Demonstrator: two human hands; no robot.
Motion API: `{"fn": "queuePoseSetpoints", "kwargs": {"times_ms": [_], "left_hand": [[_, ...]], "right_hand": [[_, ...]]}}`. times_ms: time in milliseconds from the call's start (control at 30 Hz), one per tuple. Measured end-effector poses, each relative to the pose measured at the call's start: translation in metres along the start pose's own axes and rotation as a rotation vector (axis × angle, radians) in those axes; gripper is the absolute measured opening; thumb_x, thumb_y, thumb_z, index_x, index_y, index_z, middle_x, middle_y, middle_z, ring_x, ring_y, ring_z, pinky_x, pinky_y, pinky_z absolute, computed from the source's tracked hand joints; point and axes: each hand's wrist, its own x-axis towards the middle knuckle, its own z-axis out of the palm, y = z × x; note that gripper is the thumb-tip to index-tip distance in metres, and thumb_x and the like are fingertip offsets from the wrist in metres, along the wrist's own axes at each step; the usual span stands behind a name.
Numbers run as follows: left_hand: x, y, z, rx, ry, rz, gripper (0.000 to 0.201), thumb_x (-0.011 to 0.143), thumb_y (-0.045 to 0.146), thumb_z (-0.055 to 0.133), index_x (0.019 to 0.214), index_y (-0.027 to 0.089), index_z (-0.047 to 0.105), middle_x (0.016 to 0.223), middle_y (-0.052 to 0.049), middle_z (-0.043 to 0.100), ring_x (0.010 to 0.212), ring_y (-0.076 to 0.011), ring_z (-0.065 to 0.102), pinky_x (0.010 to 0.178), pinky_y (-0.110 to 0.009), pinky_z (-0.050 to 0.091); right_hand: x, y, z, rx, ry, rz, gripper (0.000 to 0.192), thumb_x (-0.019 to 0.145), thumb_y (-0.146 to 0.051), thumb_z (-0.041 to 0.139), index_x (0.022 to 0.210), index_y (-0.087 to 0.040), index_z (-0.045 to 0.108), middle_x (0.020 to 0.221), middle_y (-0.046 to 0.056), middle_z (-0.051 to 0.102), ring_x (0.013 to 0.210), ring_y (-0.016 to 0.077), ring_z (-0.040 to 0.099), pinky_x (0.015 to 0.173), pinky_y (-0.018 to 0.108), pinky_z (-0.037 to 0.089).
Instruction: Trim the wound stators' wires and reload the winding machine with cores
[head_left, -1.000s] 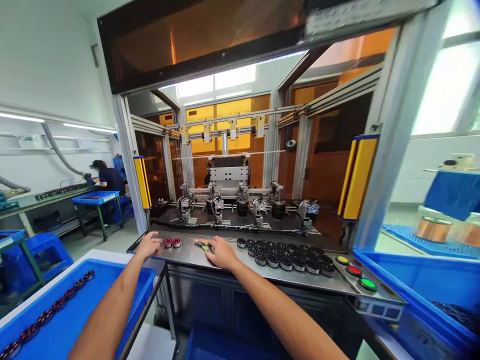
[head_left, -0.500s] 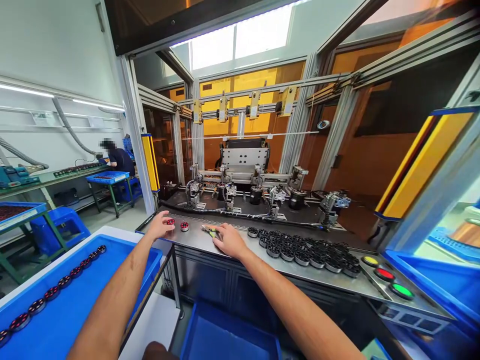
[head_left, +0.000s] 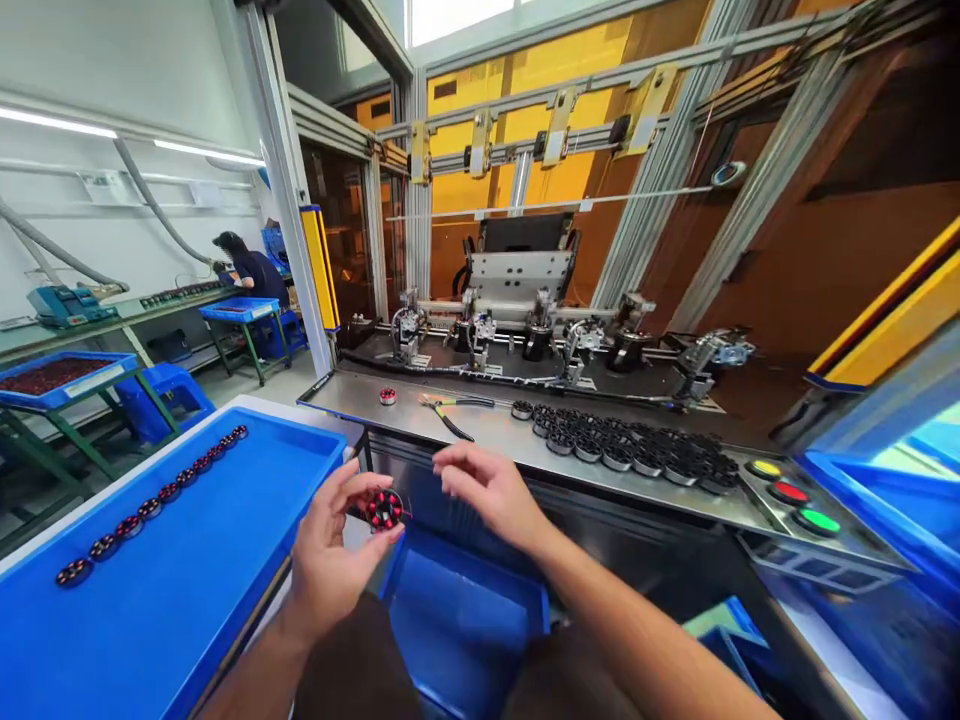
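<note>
My left hand holds a small round stator wound with red wire in front of me, below the steel shelf. Close to its right, my right hand hovers with fingers apart and holds nothing. One more red-wound stator lies on the shelf, beside green-handled cutters. Several black unwound stators cover the shelf's right part.
A blue tray at my left carries a row of wound stators. A blue bin sits on the floor below. Yellow, red and green buttons are at the shelf's right end. A person works at a far bench.
My left hand lifted one red-wound stator off the shelf and drew it toward me. My right hand left the cutters and pulled back. The camera tilted down and moved closer.
</note>
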Motion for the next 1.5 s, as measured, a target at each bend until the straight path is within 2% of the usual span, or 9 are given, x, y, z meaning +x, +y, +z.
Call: {"fn": "queuePoseSetpoints", "kwargs": {"times_ms": [200, 300, 467, 600, 767, 967, 1133, 1267, 1500], "left_hand": [[-0.04, 0.011, 0.018, -0.096, -0.192, 0.028, 0.08, 0.079, -0.002, 0.07, 0.144, 0.035, 0.042, 0.119, -0.006, 0.073, 0.109, -0.0191, 0.069, 0.089, -0.03, 0.06], [-0.046, 0.015, 0.025, -0.181, -0.237, -0.034, 0.083, 0.077, -0.003, 0.071, 0.144, 0.037, 0.043, 0.119, -0.005, 0.073, 0.106, -0.0187, 0.07, 0.087, -0.029, 0.06], [-0.048, 0.027, 0.027, -0.383, -0.272, -0.261, 0.081, 0.073, 0.003, 0.08, 0.139, 0.037, 0.049, 0.112, -0.003, 0.075, 0.092, -0.0148, 0.072, 0.082, -0.023, 0.06], [-0.049, 0.029, 0.027, -0.411, -0.255, -0.298, 0.08, 0.071, 0.002, 0.081, 0.137, 0.036, 0.051, 0.11, -0.002, 0.075, 0.093, -0.0147, 0.071, 0.082, -0.022, 0.059], [-0.052, 0.023, 0.037, -0.295, -0.231, -0.159, 0.087, 0.068, -0.005, 0.078, 0.14, 0.034, 0.049, 0.111, -0.001, 0.073, 0.099, -0.0156, 0.069, 0.089, -0.026, 0.057], [-0.054, 0.019, 0.043, -0.201, -0.249, -0.142, 0.09, 0.068, -0.007, 0.076, 0.142, 0.035, 0.047, 0.11, -0.002, 0.071, 0.099, -0.0166, 0.067, 0.084, -0.027, 0.057], [-0.052, 0.014, 0.042, -0.247, -0.253, -0.2, 0.087, 0.07, -0.002, 0.079, 0.141, 0.034, 0.046, 0.11, -0.002, 0.071, 0.097, -0.0159, 0.068, 0.087, -0.027, 0.057], [-0.052, 0.012, 0.038, -0.348, -0.317, -0.345, 0.082, 0.074, 0.003, 0.079, 0.141, 0.037, 0.044, 0.114, -0.001, 0.072, 0.102, -0.0146, 0.068, 0.09, -0.024, 0.055], [-0.058, 0.016, 0.032, -0.384, -0.552, -0.406, 0.075, 0.089, 0.006, 0.064, 0.147, 0.041, 0.033, 0.134, -0.007, 0.063, 0.106, -0.0152, 0.067, 0.091, -0.025, 0.055]], "right_hand": [[-0.09, -0.058, 0.021, 0.504, -0.011, 0.226, 0.039, 0.084, -0.051, 0.068, 0.067, -0.017, 0.058, 0.061, -0.003, 0.052, 0.055, 0.0087, 0.042, 0.053, 0.023, 0.035], [-0.1, -0.055, 0.018, 0.709, -0.02, 0.318, 0.038, 0.085, -0.047, 0.069, 0.065, -0.018, 0.055, 0.056, -0.004, 0.049, 0.05, 0.0074, 0.04, 0.05, 0.022, 0.031], [-0.11, -0.026, -0.004, 1.068, -0.329, 0.342, 0.041, 0.074, -0.047, 0.08, 0.055, -0.018, 0.057, 0.05, -0.004, 0.052, 0.041, 0.0058, 0.039, 0.044, 0.022, 0.03], [-0.125, -0.001, -0.003, 1.066, -0.436, 0.403, 0.03, 0.066, -0.036, 0.089, 0.061, -0.014, 0.069, 0.057, 0.001, 0.064, 0.046, 0.0083, 0.054, 0.047, 0.021, 0.038], [-0.142, -0.008, 0.038, 1.145, -0.27, 0.541, 0.041, 0.061, -0.041, 0.091, 0.086, -0.015, 0.072, 0.074, 0.002, 0.075, 0.057, 0.0088, 0.064, 0.055, 0.02, 0.05], [-0.147, -0.028, 0.058, 1.23, -0.099, 0.675, 0.034, 0.061, -0.034, 0.092, 0.071, -0.013, 0.067, 0.055, 0.001, 0.07, 0.041, 0.0087, 0.061, 0.043, 0.017, 0.05], [-0.162, -0.025, 0.054, 1.175, -0.137, 0.703, 0.033, 0.062, -0.038, 0.09, 0.074, -0.013, 0.072, 0.044, -0.002, 0.064, 0.033, 0.0084, 0.057, 0.032, 0.013, 0.04], [-0.161, -0.021, 0.038, 1.136, -0.266, 0.674, 0.031, 0.062, -0.035, 0.091, 0.075, -0.014, 0.073, 0.052, 0.0, 0.068, 0.039, 0.0095, 0.061, 0.039, 0.016, 0.046], [-0.131, -0.028, -0.003, 0.865, -0.083, 0.516, 0.04, 0.079, -0.053, 0.075, 0.074, -0.014, 0.067, 0.058, 0.0, 0.065, 0.045, 0.008, 0.055, 0.05, 0.022, 0.045]]}}
